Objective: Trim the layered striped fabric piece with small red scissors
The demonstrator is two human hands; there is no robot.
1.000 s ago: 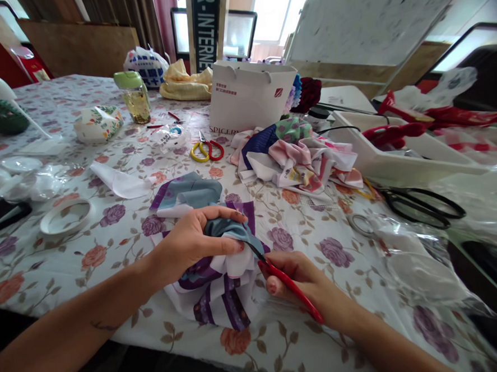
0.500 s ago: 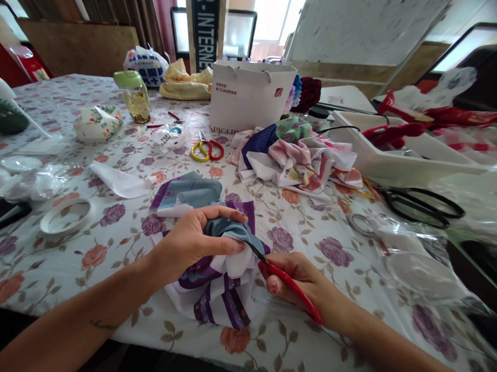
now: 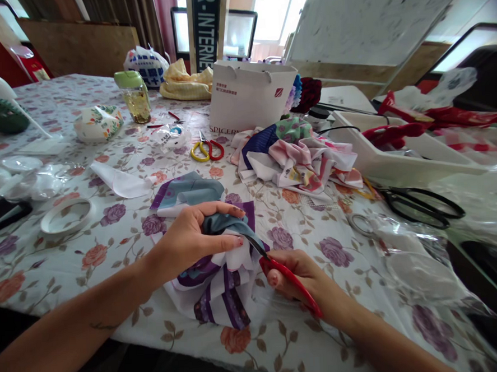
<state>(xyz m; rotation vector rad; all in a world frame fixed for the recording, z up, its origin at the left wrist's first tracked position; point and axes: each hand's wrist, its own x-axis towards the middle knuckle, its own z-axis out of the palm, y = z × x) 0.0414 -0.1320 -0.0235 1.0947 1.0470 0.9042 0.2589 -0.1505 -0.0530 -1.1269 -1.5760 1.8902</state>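
Red-handled scissors (image 3: 294, 288) are in my right hand (image 3: 304, 275), its fingers closed around the handles. Their dark, narrow blades reach up and left to the edge of a piece of blue-grey, white and purple fabric (image 3: 228, 224). My left hand (image 3: 188, 234) grips that fabric between thumb and fingers, holding its fold raised. Below the hands, the fabric's white and dark purple patterned part (image 3: 224, 302) lies bunched on the table. Just behind the left hand is another blue-grey and purple fabric piece (image 3: 187, 189). The scissors' tips are partly hidden by the cloth.
A flowered tablecloth (image 3: 98, 279) covers the table. Ahead lie yellow-and-red scissors (image 3: 206, 149) and a heap of fabric scraps (image 3: 301, 157). Black scissors (image 3: 422, 203), a white tray (image 3: 377, 158) and plastic bags (image 3: 422, 265) are at right. A white tape roll (image 3: 67, 215) lies left.
The scissors and my right hand have shifted slightly, the blades staying at the cloth's edge. The fold in my left hand has changed shape a little, with more white showing below the thumb.
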